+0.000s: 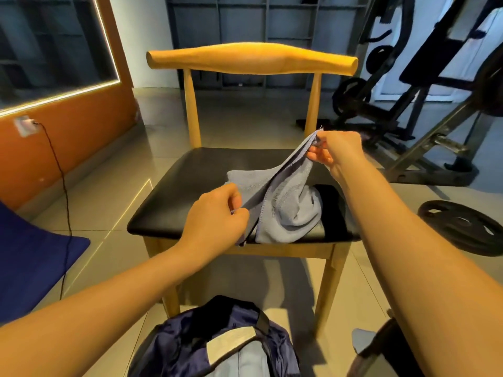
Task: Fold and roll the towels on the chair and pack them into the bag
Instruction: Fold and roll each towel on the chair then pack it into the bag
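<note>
A soft grey-blue cloth towel (283, 202) lies partly on the black padded seat of the wooden chair (190, 186). The left hand (217, 213) pinches one edge near the front, and the right hand (333, 152) pinches a corner held up higher — the cloth hangs between them. It looks light and floppy, so it will sag and bunch up; holding it by the corners should keep it flat. The dark blue open bag (217, 346) waits on the floor below — just in front of the chair

Bag (177, 346) cut off (bottom edge); weight plate (462, 227) cropped right.
</note>
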